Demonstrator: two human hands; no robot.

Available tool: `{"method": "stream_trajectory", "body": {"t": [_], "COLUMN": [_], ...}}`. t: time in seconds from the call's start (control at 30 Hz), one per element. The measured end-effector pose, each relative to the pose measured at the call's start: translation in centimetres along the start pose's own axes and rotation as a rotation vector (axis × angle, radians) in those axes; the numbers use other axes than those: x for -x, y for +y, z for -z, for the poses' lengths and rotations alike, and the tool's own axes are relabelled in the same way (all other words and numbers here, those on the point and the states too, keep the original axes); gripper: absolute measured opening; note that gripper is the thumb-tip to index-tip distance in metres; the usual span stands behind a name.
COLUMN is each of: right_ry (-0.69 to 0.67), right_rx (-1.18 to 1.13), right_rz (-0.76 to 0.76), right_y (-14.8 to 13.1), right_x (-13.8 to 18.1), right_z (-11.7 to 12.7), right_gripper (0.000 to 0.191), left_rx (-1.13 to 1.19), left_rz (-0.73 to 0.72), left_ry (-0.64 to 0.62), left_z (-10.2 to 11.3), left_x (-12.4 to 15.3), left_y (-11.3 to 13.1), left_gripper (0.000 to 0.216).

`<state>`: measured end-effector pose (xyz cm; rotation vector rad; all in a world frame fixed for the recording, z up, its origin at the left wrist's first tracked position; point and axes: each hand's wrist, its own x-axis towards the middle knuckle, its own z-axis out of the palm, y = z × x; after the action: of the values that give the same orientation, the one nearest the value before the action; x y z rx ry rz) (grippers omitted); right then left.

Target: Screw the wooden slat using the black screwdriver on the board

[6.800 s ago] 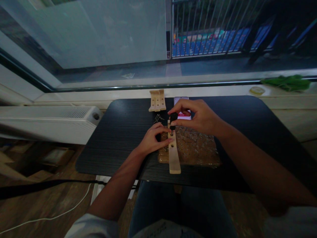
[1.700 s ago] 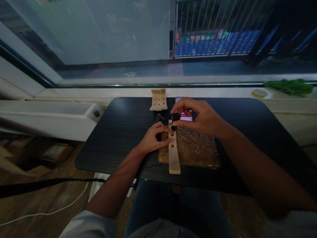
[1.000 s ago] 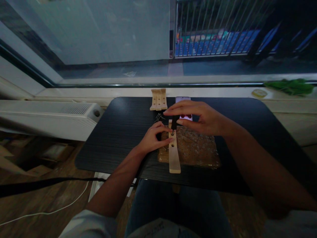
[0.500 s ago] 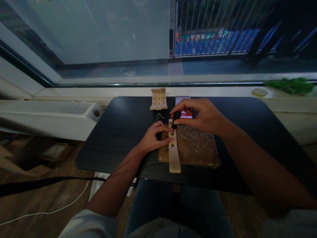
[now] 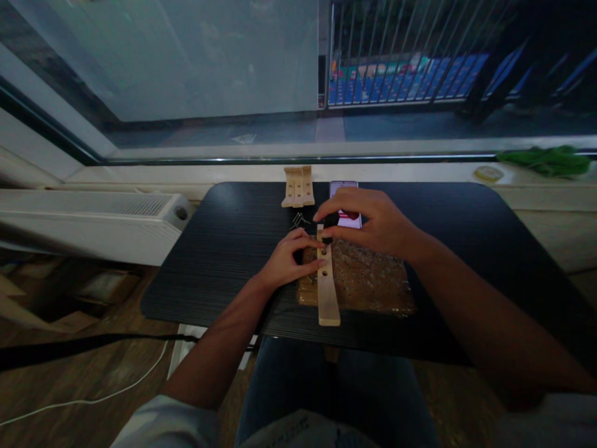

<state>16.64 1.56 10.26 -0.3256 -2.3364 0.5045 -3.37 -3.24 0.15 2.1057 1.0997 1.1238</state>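
My right hand (image 5: 368, 221) is closed round the black handle of a small screwdriver (image 5: 331, 223), whose lower end is at the upper hole of a pale wooden strip (image 5: 329, 298). The screwdriver's tip is too small to make out. From the left, my left hand (image 5: 290, 260) grips the same strip, its index finger and thumb on either side of that hole. The strip lies across a brown block wrapped in clear film (image 5: 373, 277), and its near end sticks out past the block. A second hole shows below my thumb.
Several loose screws (image 5: 299, 219) lie on the dark table (image 5: 205, 249) beyond my left hand. Behind them, similar wooden pieces (image 5: 298, 186) stand side by side at the sill. A lit phone (image 5: 344, 185) lies partly behind my right hand. A radiator (image 5: 93, 218) is at the left.
My right hand has turned slightly about the screwdriver handle, its fingers shifting left and covering more of the handle. My left hand, the strip and the block have stayed put.
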Motion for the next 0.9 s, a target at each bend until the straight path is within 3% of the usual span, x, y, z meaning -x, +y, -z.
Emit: {"method": "stream_trajectory", "body": {"t": [0.17, 0.4, 0.9], "right_ry": [-0.106, -0.199, -0.022], "right_rx": [0.001, -0.016, -0.001], "right_rz": [0.054, -0.091, -0.154], "right_y": [0.1, -0.1, -0.3], "right_x": [0.1, 0.3, 0.0], "right_z": [0.6, 1.7, 0.8], "right_gripper": [0.028, 0.038, 0.019], "left_rx": [-0.009, 0.011, 0.015], "left_rz": [0.018, 0.012, 0.034], "left_ry": [-0.017, -0.022, -0.005], "left_z": [0.1, 0.2, -0.1], "left_x": [-0.1, -0.1, 0.0], "left_y": [0.3, 0.3, 0.1], "left_gripper": [0.025, 0.027, 0.029]}}
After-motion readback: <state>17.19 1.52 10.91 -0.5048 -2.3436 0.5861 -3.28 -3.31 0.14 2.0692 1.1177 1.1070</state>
